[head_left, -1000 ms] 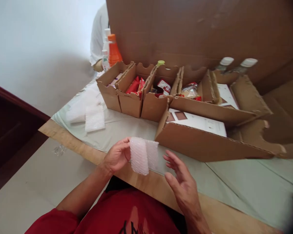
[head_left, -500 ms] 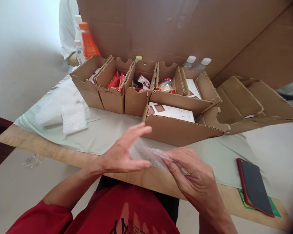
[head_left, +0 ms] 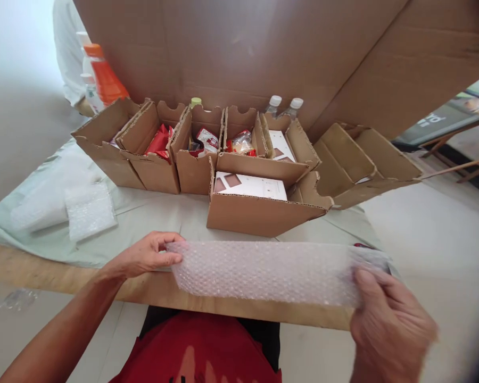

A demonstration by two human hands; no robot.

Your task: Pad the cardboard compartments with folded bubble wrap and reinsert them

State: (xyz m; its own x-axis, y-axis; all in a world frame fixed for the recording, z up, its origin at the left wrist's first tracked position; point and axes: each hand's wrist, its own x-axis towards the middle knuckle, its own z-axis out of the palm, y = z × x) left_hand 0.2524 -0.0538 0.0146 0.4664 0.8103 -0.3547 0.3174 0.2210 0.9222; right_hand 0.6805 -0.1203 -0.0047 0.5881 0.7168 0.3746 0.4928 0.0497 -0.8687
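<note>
A long strip of clear bubble wrap (head_left: 263,271) is stretched out above the front edge of the table. My left hand (head_left: 151,254) pinches its left end between thumb and fingers. At the other end, my right hand (head_left: 387,314) grips the wrap with the thumb on top. Just beyond the strip stands an open cardboard bin (head_left: 263,213) with a white box (head_left: 249,185) lying in it. To the left on the cloth lies a folded piece of bubble wrap (head_left: 90,211), beside a larger, looser sheet (head_left: 43,205).
Behind is a row of cardboard bins (head_left: 159,173) with red packets (head_left: 159,141) and other snacks. An orange bottle (head_left: 106,80) and clear bottles (head_left: 293,108) stand behind them. Another person's sleeve (head_left: 66,53) shows at upper left. Crumpled plastic (head_left: 19,299) lies on the floor.
My left hand has closed on the wrap's free end, and my hands have moved apart, opening the bunched wrap into a long strip. The view has shifted, and the phone is nearly all hidden.
</note>
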